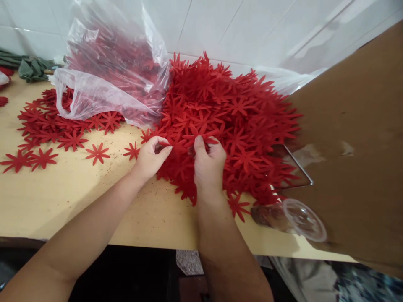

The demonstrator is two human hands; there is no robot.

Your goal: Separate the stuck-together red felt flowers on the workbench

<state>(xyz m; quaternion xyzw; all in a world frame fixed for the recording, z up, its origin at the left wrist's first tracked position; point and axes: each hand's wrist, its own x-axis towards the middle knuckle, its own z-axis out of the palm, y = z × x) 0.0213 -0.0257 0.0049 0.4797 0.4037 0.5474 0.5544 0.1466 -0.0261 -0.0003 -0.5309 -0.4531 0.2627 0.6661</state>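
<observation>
My right hand is closed, its thumb and fingers pinching a red flower cut-out with long, narrow petals. To its left, my left hand is also closed in a pinch; a bit of red shows between thumb and forefinger, but whether it is a separate cut-out I cannot tell. Both hands are in front of a large heap of red flower cut-outs, which fills the background behind the fingers. A single flower cut-out lies on the table just left of my left hand.
A clear plastic bag full of red cut-outs leans against the tiled wall, with more spread around it. At the right are a clear plastic cup on its side, a bent metal wire and a large cardboard box. Green material lies far left.
</observation>
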